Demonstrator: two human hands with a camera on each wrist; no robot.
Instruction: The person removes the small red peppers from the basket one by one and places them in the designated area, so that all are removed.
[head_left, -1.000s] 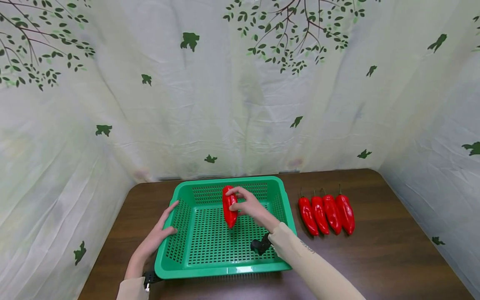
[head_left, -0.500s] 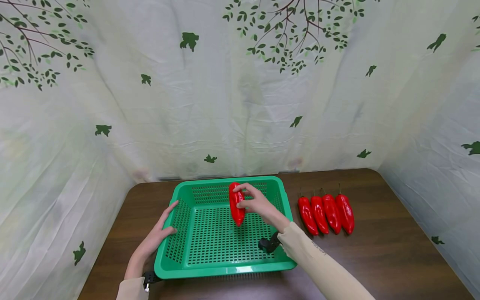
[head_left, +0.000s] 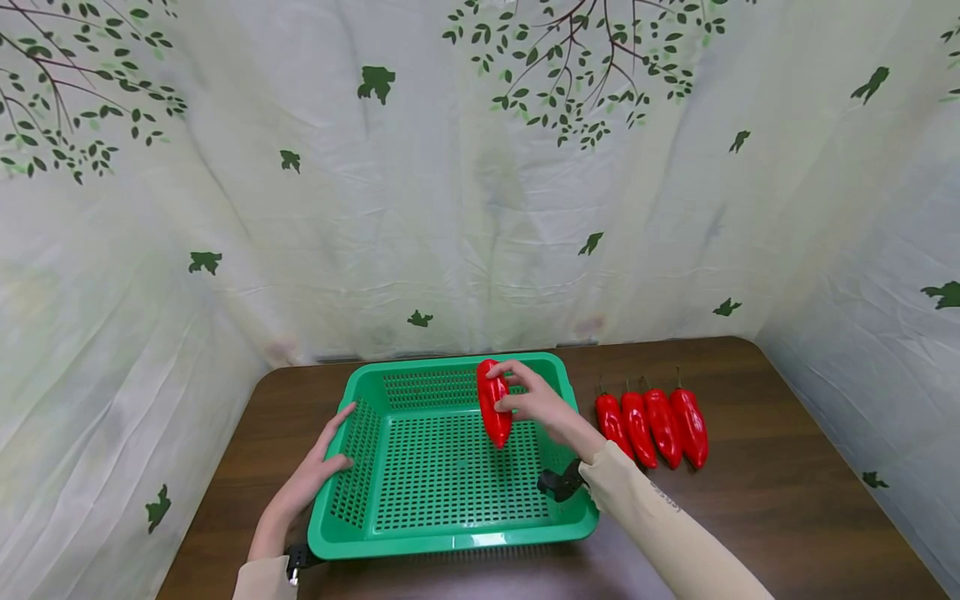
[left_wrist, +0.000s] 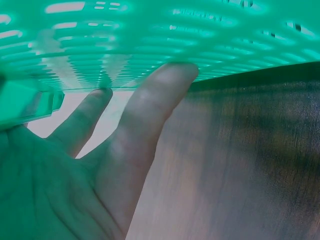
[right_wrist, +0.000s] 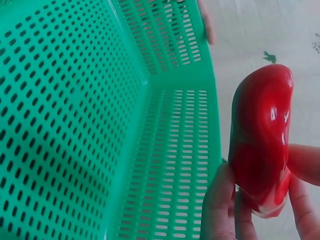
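My right hand (head_left: pixel 536 404) pinches a red chili pepper (head_left: pixel 493 408) between thumb and fingers, above the right half of a green plastic basket (head_left: pixel 390 548). The pepper hangs with its pointed end toward me. Up close in the right wrist view, the glossy pepper (right_wrist: pixel 260 130) sits between the thumb and fingertips, over the basket's wall. My left hand (head_left: pixel 311 475) lies against the basket's left side with thumb and forefinger stretched out. In the left wrist view the straight thumb (left_wrist: pixel 150 115) touches the perforated wall; the other fingers are partly hidden.
Several red peppers (head_left: pixel 663 425) lie in a row on the brown wooden table (head_left: pixel 780 492), right of the basket, stems pointing away. A pale curtain (head_left: pixel 480 208) with leaf prints closes off the back and both sides.
My right hand has carried the pepper to the right and slightly up over the basket. Its forearm now covers part of the leftmost pepper in the row. My left hand stays in place.
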